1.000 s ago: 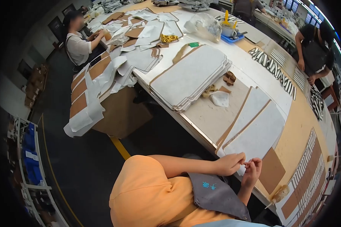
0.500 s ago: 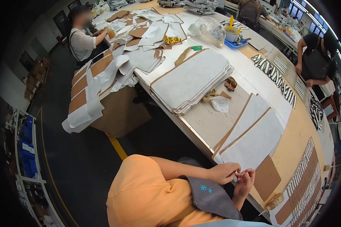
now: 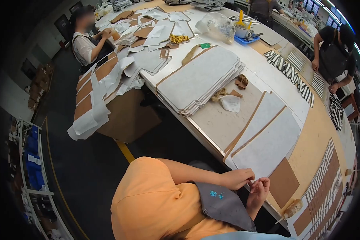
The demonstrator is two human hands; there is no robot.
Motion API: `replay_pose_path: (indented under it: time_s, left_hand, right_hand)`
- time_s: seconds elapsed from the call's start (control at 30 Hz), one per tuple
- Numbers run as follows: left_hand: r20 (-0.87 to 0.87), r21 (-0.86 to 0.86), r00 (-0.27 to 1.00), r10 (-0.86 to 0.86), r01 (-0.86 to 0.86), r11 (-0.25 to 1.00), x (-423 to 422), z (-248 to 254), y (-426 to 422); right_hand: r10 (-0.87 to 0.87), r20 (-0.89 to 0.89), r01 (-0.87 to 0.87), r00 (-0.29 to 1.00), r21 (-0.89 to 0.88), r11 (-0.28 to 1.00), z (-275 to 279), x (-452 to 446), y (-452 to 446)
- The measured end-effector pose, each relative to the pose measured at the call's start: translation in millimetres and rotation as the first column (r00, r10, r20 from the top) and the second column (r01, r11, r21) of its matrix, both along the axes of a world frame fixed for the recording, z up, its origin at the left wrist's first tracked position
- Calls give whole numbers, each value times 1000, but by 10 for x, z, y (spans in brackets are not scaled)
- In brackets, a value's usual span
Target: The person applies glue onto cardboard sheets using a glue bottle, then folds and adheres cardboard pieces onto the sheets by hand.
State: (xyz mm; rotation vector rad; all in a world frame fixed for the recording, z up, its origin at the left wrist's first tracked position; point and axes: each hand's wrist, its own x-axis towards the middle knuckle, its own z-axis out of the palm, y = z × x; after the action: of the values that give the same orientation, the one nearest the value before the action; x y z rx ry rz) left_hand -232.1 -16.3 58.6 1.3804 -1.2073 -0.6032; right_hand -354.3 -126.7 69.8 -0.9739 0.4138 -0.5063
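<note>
Head view: left hand (image 3: 237, 179), forearm stretched across, and upraised right hand (image 3: 259, 193) have curled fingertips close together, whether holding anything I cannot tell, near the white panel (image 3: 266, 140) on the counter (image 3: 261, 75).

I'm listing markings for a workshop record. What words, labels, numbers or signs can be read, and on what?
Grey apron: two cyan characters; one looks like "源", the other is unclear.
White label on a blue bin: too small to read.
I can read no others.
</note>
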Motion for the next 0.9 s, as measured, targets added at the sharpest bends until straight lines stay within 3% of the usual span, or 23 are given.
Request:
replay_pose_path:
  time_s: [0.1, 0.4, 0.7, 0.8, 0.9]
  left_hand:
    - [19, 33, 1000, 4, -5, 999, 25, 40, 0]
    - [-182, 166, 983, -27, 58, 984, -98, 24, -61]
    - [-93, 184, 993, -77, 93, 978, -185, -35, -121]
    - [-263, 196, 963, -60, 115, 974, -258, -12, -168]
    - [-519, 232, 851, -77, 227, 946, -257, 94, -191]
  right_hand:
    - [28, 21, -26, 999, -72, 997, 122, -14, 56]
    - [-13, 30, 16, 999, -87, 996, 146, -256, 86]
    - [-3, -51, -6, 999, -173, 985, 199, -412, 107]
    - [-44, -56, 32, 997, -194, 981, 239, -485, 107]
    - [-73, -45, 63, 996, -198, 978, 257, -523, 112]
